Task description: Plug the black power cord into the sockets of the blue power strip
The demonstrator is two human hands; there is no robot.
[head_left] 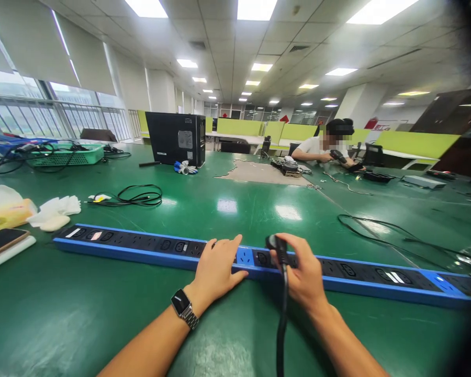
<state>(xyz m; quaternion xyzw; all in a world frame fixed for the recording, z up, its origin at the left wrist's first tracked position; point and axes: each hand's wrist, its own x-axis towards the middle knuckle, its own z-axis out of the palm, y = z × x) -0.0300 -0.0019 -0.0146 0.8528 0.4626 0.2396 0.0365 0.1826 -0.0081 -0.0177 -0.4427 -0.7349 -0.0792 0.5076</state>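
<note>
Black cable (pixel 282 327), black plug (pixel 275 243), long blue-edged power strip (pixel 259 273), black sockets (pixel 181 246)

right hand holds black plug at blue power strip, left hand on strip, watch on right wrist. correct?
No, wrong side: the head view shows the watch on the left wrist. The right hand holds the black plug at the blue power strip; the left hand is on it.

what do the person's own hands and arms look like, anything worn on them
The left hand and right hand are both ungloved, with no sleeves in view. The left wrist wears a smartwatch with a dark, squarish, round-cornered face and a metal link band. Nothing shows on the right wrist.
</note>
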